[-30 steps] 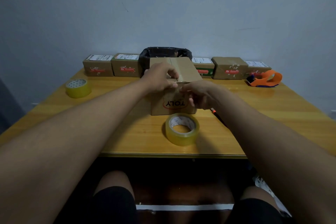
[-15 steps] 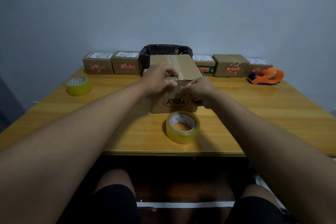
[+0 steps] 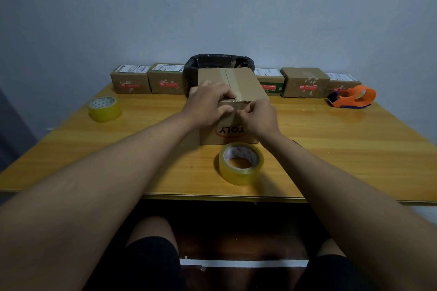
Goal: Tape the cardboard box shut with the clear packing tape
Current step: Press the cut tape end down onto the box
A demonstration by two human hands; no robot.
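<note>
Head view looks down on my two hands at the near top edge of the box, which stands at the middle of the bench. My left hand lies over the box's top left corner, fingers curled onto the edge and thumb pressed against the front face. My right hand is closed in a pinch at the front edge where a strip of clear tape runs along the top seam; what it pinches is too small to tell. One tape roll lies flat just before the box, a second roll far left. An orange dispenser sits far right, small boxes along the wall.
</note>
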